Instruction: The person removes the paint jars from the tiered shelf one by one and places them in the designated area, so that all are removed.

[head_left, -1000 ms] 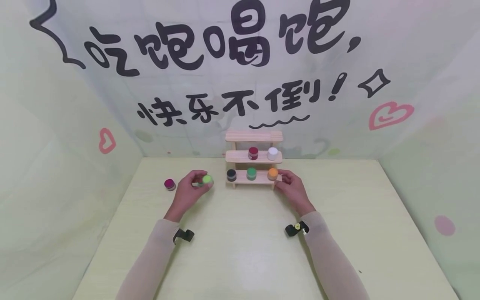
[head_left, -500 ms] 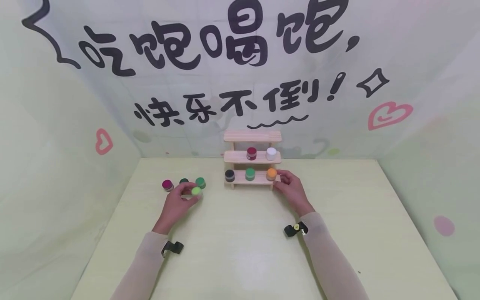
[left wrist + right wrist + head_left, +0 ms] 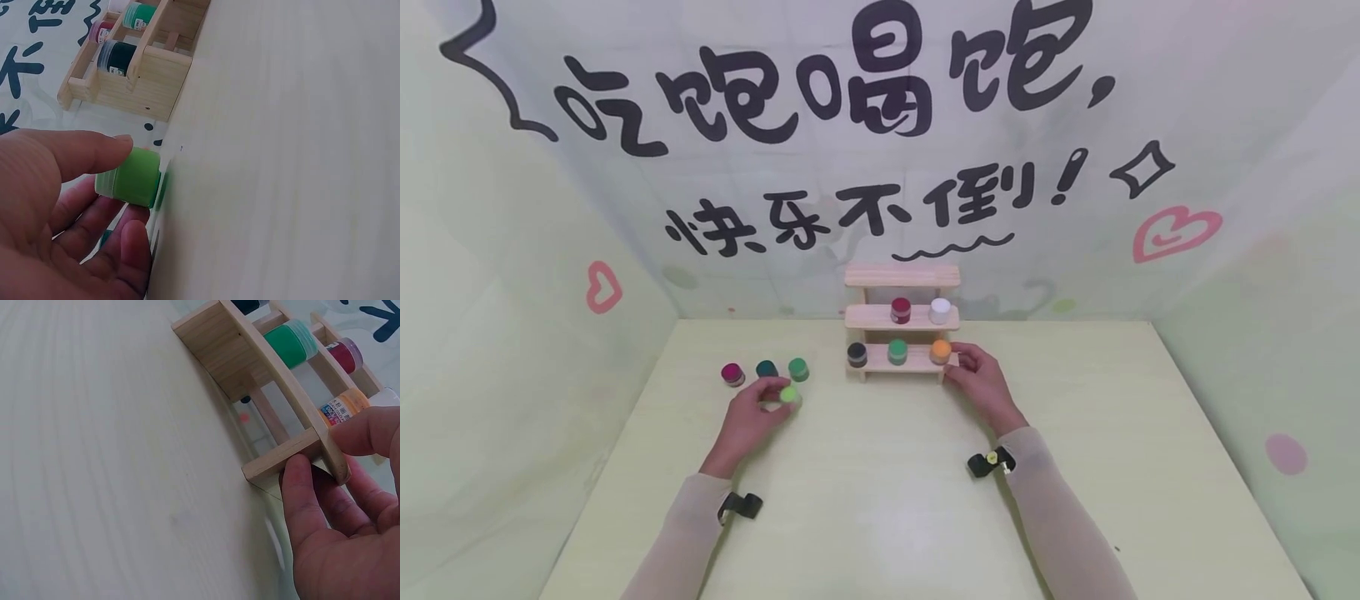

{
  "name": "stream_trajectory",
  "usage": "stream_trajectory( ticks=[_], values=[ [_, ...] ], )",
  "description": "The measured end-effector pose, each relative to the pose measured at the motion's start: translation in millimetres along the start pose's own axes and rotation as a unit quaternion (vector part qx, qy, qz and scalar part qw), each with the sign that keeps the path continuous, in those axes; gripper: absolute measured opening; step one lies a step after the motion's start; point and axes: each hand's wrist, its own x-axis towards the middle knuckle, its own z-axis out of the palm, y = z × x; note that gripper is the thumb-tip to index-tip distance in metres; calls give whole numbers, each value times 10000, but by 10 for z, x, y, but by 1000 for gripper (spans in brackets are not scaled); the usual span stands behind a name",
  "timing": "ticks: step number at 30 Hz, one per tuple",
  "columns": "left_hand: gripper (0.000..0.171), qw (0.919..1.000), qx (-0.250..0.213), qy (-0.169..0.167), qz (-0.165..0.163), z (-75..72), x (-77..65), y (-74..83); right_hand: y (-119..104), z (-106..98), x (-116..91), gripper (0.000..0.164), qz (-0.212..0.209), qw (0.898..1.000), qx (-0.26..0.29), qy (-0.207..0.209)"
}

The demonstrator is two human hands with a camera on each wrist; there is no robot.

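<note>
My left hand (image 3: 752, 423) pinches a small light-green paint jar (image 3: 132, 177) between thumb and fingers, on the left part of the table. Just beyond it stand a green jar (image 3: 798, 369), a dark teal jar (image 3: 767, 369) and a magenta jar (image 3: 733, 374). At the back middle is a three-tier wooden rack (image 3: 902, 275). My right hand (image 3: 985, 385) grips the right end of its lowest shelf, thumb on top and fingers beneath in the right wrist view. That shelf bears a black jar (image 3: 857, 355), another green jar (image 3: 897, 352) and an orange jar (image 3: 345, 407).
On the rack's middle shelf stand a dark red jar (image 3: 901, 310) and a white jar (image 3: 940, 311). Behind the rack hangs a pale cloth (image 3: 760, 167) with black lettering. Similar cloth borders both sides of the table (image 3: 865, 483).
The left hand has moved left and nearer the body with the light-green jar, uncovering the green and teal jars. My right hand keeps its hold on the rack.
</note>
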Motion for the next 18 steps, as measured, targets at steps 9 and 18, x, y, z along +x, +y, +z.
stream_trajectory(
  ticks=[9, 18],
  values=[
    [44, 9997, 207, -66, 99, 30, 14, -6, 1, 2, -21, 47, -66, 9999, 127, 8],
    [48, 9997, 198, -127, -55, 25, -16, 31, -9, 9, -32, 46, -39, 9999, 99, 29]
  ],
)
